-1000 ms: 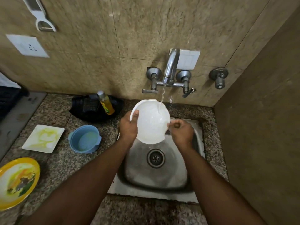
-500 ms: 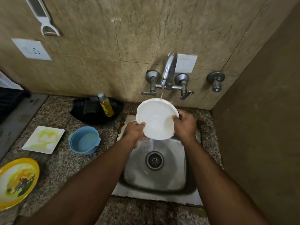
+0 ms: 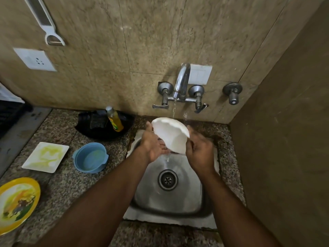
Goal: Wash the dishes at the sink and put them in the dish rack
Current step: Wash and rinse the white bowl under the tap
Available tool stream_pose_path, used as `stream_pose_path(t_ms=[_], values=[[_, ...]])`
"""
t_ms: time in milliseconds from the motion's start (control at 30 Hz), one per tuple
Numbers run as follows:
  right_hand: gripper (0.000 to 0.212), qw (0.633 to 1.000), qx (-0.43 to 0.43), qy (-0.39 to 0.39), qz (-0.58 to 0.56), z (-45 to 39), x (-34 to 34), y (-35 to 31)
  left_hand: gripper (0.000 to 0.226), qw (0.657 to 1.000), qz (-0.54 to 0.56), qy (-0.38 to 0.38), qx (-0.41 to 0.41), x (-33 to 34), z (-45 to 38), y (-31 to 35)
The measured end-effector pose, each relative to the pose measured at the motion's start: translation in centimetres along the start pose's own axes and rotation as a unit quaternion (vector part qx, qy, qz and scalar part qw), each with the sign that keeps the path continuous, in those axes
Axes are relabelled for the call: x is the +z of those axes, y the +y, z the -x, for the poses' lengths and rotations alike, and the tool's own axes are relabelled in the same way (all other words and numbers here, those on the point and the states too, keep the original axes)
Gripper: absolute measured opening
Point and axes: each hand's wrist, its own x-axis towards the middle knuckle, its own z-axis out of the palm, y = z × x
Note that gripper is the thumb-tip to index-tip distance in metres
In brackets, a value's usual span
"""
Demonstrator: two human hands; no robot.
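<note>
Hands (image 3: 178, 145) around white bowl (image 3: 173, 135), over sink (image 3: 170, 198)

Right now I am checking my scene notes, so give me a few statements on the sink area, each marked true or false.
1. Both hands hold the white plate over the sink. True.
2. The tap is off. False: water runs from it.
3. The blue bowl sits in the sink. False: it stands on the counter to the left.
4. The square white plate carries yellow smears. True.
5. The left hand holds the soap bottle. False: the bottle stands by the wall.
</note>
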Motion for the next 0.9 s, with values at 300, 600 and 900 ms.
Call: stream_pose_path(t_ms=[300,600,900], values=[[0.059,0.993,-0.116,-0.037,0.004,3.6,0.7,1.5,0.053,0.989,0.115,0.055,0.077,0.9,1.0,1.2],[0.059,0.968,-0.078,-0.237,0.008,3.1,2.6,-1.5,0.056,0.994,0.026,0.075,0.074,1.4,1.2,-0.6],[0.072,0.976,0.094,-0.18,0.083,-2.3,6.1,-3.4,0.051,0.993,-0.008,0.053,0.108,2.7,1.8,-1.8]])
